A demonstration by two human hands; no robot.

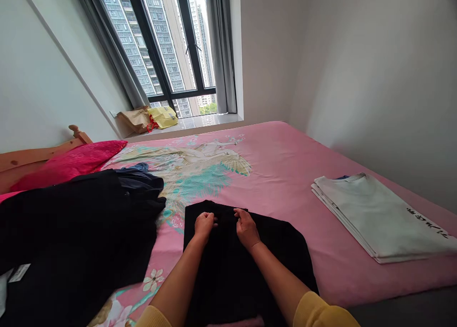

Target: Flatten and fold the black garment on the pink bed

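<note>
A black garment, which looks like trousers, lies spread on the bed in front of me, its upper edge pointing away. Over its upper part, my left hand is closed with the fingers curled; whether cloth is pinched in them is hidden. Close by on the right, my right hand is over the same cloth near its top edge. Its fingers reach toward the left hand, bent but a little apart, with nothing visible between them. A small gap separates the two hands.
A heap of dark clothes lies on the left, before a red pillow. Folded white shirts are stacked at the right on the pink bedsheet. Paper bag and yellow bag rest on the windowsill.
</note>
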